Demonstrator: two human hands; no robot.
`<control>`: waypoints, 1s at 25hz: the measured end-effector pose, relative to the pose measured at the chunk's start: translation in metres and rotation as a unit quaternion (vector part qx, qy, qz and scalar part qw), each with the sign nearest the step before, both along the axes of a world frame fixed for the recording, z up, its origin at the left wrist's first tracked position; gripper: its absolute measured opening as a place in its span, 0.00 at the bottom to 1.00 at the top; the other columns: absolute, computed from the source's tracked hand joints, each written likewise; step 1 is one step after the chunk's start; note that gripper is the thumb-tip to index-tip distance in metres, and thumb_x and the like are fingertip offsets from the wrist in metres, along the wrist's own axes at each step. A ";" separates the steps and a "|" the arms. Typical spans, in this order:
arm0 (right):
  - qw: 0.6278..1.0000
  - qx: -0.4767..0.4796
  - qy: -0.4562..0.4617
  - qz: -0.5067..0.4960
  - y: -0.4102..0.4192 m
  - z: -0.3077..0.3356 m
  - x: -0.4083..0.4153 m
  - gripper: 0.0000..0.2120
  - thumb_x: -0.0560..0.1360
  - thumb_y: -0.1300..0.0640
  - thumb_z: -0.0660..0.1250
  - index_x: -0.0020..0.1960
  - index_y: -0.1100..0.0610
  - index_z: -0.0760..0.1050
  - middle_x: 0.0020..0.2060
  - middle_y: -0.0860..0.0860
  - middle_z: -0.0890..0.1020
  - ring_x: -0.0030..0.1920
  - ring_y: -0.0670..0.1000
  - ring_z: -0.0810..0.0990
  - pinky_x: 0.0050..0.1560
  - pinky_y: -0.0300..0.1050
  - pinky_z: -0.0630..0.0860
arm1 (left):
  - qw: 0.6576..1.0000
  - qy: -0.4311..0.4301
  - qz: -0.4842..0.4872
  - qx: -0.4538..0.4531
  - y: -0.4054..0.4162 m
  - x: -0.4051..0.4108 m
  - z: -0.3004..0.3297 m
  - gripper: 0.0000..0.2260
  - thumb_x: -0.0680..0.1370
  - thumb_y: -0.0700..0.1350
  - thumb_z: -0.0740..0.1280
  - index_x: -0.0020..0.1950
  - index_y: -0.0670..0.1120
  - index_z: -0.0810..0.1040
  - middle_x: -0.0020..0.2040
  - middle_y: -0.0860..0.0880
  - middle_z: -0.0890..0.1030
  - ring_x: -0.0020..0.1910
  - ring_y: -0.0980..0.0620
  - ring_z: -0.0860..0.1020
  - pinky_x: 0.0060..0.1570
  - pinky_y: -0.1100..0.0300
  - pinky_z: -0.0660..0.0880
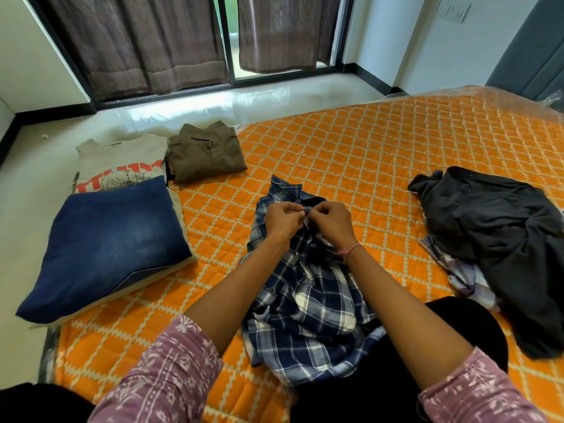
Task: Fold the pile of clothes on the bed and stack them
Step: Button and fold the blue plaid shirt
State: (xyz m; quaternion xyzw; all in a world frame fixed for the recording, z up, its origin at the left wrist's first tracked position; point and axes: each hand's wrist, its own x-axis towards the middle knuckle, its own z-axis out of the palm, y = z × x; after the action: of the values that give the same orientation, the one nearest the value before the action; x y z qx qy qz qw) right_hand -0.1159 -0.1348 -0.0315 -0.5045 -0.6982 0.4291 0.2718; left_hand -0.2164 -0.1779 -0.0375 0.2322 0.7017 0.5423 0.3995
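Blue plaid shirt (308,288) lies face up, mid-bed, on the orange quilt (366,154) | left hand (282,219) and right hand (331,222) pinch its placket just below the collar, apparently buttoning | step: readying shirt for folding | next: likely smooth flat, fold sleeves inward | unfolded dark pile (500,239) waits right, folded jeans (103,245) left.
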 end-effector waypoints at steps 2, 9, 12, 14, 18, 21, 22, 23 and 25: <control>0.986 -0.138 0.098 0.016 0.006 0.012 0.006 0.09 0.74 0.66 0.64 0.35 0.62 0.76 0.30 0.54 0.76 0.30 0.48 0.73 0.30 0.40 0.69 | 0.998 0.008 -0.051 0.029 -0.005 -0.005 0.004 0.04 0.78 0.33 0.64 0.49 0.39 0.78 0.40 0.47 0.79 0.42 0.51 0.79 0.40 0.63 0.77; 0.931 -0.332 0.149 0.020 0.015 0.018 0.004 0.08 0.76 0.61 0.65 0.38 0.57 0.75 0.32 0.49 0.75 0.34 0.46 0.74 0.39 0.43 0.76 | 0.975 0.149 -0.166 -0.014 -0.009 -0.021 0.019 0.10 0.77 0.36 0.65 0.58 0.43 0.70 0.39 0.45 0.77 0.35 0.52 0.78 0.37 0.55 0.79; 0.944 -0.296 0.146 0.018 0.018 0.012 0.000 0.09 0.78 0.62 0.64 0.39 0.56 0.74 0.34 0.50 0.77 0.34 0.46 0.74 0.37 0.42 0.74 | 0.969 0.224 -0.104 -0.023 -0.014 -0.015 0.009 0.03 0.79 0.38 0.65 0.51 0.43 0.73 0.36 0.47 0.77 0.31 0.53 0.78 0.34 0.57 0.79; 0.953 -0.271 0.133 0.001 0.017 0.002 0.001 0.10 0.79 0.63 0.62 0.39 0.56 0.73 0.35 0.51 0.78 0.33 0.46 0.74 0.34 0.40 0.72 | 0.931 0.324 -0.161 -0.049 -0.023 -0.009 -0.012 0.02 0.78 0.38 0.65 0.46 0.43 0.77 0.37 0.47 0.80 0.35 0.50 0.80 0.39 0.54 0.79; 0.972 -0.224 0.067 0.022 0.012 -0.020 0.009 0.05 0.78 0.67 0.62 0.44 0.60 0.72 0.39 0.58 0.77 0.31 0.47 0.77 0.30 0.38 0.71 | 0.875 0.394 -0.235 -0.157 -0.040 -0.001 -0.054 0.03 0.77 0.39 0.66 0.50 0.44 0.77 0.46 0.45 0.81 0.45 0.44 0.79 0.44 0.50 0.78; 0.979 -0.033 -0.166 0.110 0.006 -0.039 0.032 0.12 0.74 0.59 0.70 0.56 0.61 0.74 0.44 0.53 0.76 0.44 0.51 0.76 0.45 0.44 0.73 | 0.869 0.397 -0.210 -0.207 -0.037 -0.006 -0.068 0.02 0.77 0.38 0.66 0.49 0.42 0.76 0.45 0.43 0.79 0.45 0.43 0.78 0.45 0.48 0.78; 0.970 0.002 -0.207 0.130 0.005 -0.042 0.039 0.14 0.73 0.57 0.72 0.56 0.61 0.76 0.44 0.52 0.76 0.46 0.51 0.75 0.48 0.44 0.73 | 0.865 0.394 -0.214 -0.224 -0.034 -0.007 -0.070 0.02 0.77 0.38 0.66 0.48 0.42 0.77 0.44 0.43 0.80 0.45 0.43 0.79 0.46 0.49 0.78; 0.963 0.022 -0.225 0.150 0.003 -0.048 0.045 0.15 0.72 0.55 0.73 0.55 0.61 0.77 0.44 0.51 0.77 0.46 0.50 0.75 0.49 0.45 0.73 | 0.860 0.395 -0.218 -0.239 -0.033 -0.007 -0.071 0.02 0.76 0.37 0.66 0.47 0.41 0.78 0.44 0.43 0.80 0.45 0.42 0.79 0.46 0.49 0.78; 0.951 0.056 -0.246 0.180 -0.001 -0.056 0.050 0.10 0.72 0.56 0.73 0.49 0.62 0.79 0.43 0.52 0.79 0.44 0.50 0.75 0.46 0.47 0.72 | 0.854 0.387 -0.221 -0.267 -0.031 -0.006 -0.073 0.03 0.76 0.37 0.66 0.48 0.40 0.79 0.44 0.42 0.80 0.45 0.42 0.79 0.45 0.49 0.78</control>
State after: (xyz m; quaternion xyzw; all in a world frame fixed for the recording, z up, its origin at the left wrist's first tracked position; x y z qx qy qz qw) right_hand -0.0662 -0.1361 -0.0877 -0.4445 -0.8456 0.2932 0.0378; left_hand -0.2225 -0.2089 -0.1104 0.4567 0.8476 0.0973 0.2519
